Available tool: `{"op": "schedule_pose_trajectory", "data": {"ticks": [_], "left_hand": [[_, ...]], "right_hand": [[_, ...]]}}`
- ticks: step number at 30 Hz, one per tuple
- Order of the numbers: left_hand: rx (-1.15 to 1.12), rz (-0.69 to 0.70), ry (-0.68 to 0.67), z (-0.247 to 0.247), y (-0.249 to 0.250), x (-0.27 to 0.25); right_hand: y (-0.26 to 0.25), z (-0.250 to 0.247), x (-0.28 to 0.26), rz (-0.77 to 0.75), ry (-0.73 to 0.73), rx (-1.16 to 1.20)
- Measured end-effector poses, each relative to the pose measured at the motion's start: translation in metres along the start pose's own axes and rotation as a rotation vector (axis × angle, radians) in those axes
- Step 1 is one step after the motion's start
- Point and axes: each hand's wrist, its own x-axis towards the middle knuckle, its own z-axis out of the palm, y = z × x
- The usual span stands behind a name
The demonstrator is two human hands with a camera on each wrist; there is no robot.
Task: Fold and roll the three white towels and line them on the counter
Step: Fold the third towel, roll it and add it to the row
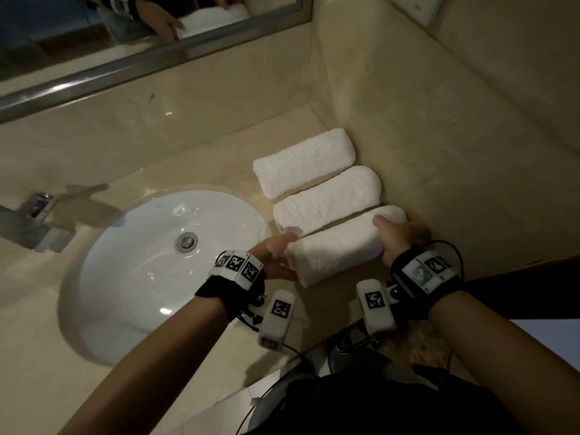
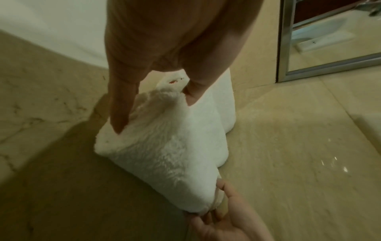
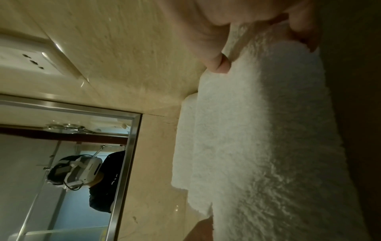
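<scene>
In the head view, three rolled white terry towels are lying side by side on the beige marble counter (image 1: 194,158), right of the round white ceramic sink (image 1: 131,277) and close against the right wall. The far rolled towel (image 1: 303,166) and the middle rolled towel (image 1: 326,200) are resting untouched, sides touching. The near rolled towel (image 1: 337,246) is lying just beside the middle one, and both hands are holding it by its ends. The left hand (image 1: 276,255) is cupping the left end, fingers fairly straight and lying against the roll's end face. The right hand (image 1: 400,235) is wrapping the right end, thumb on top and fingers curling round the far side next to the wall. A chrome faucet (image 1: 34,221) is standing at the left of the sink, and a steel-framed mirror (image 1: 150,62) is hanging above the far edge.

In the left wrist view, the left hand (image 2: 171,53) is touching the near rolled towel (image 2: 164,146) with thumb and a finger spread across its end, while the right hand (image 2: 224,218) is gripping the opposite end, fingertips digging into the pile.

In the right wrist view, the right hand (image 3: 237,24) is curling round the near rolled towel (image 3: 268,138), thumb pressing into the top. The mirror (image 3: 68,163) is reflecting a person in dark clothing wearing a white headset.
</scene>
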Motion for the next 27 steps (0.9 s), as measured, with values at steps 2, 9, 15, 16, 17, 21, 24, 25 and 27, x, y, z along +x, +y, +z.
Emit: {"op": "schedule_pose_trajectory", "data": {"ticks": [2,9,15,16,17,21,24,25,27], "left_hand": [[-0.033,0.044,0.053,0.006,0.003,-0.001],[0.03,0.17,0.231,0.015,0.015,0.001],[0.123,0.164,0.245,0.026,0.025,-0.002],[0.146,0.127,0.24,0.025,0.026,-0.004],[0.187,0.083,0.261,0.024,0.028,-0.007],[0.343,0.109,0.494,0.009,0.045,0.002],[0.353,0.239,0.629,-0.004,0.069,0.014],[0.365,0.283,0.653,-0.006,0.077,0.017],[0.377,0.355,0.665,-0.007,0.093,0.022]], "right_hand": [[-0.005,0.004,-0.002,0.017,-0.029,0.012],[-0.017,0.012,-0.003,-0.093,0.004,-0.069],[-0.025,0.006,-0.006,-0.126,0.013,-0.201],[-0.026,0.005,-0.006,-0.142,0.031,-0.244],[-0.028,0.005,-0.006,-0.171,0.051,-0.271],[-0.039,0.012,-0.017,-0.518,0.002,-0.207],[-0.054,0.026,-0.019,-0.753,-0.075,-0.246],[-0.061,0.032,-0.018,-0.797,-0.108,-0.262],[-0.075,0.045,-0.013,-0.857,-0.183,-0.358]]}}
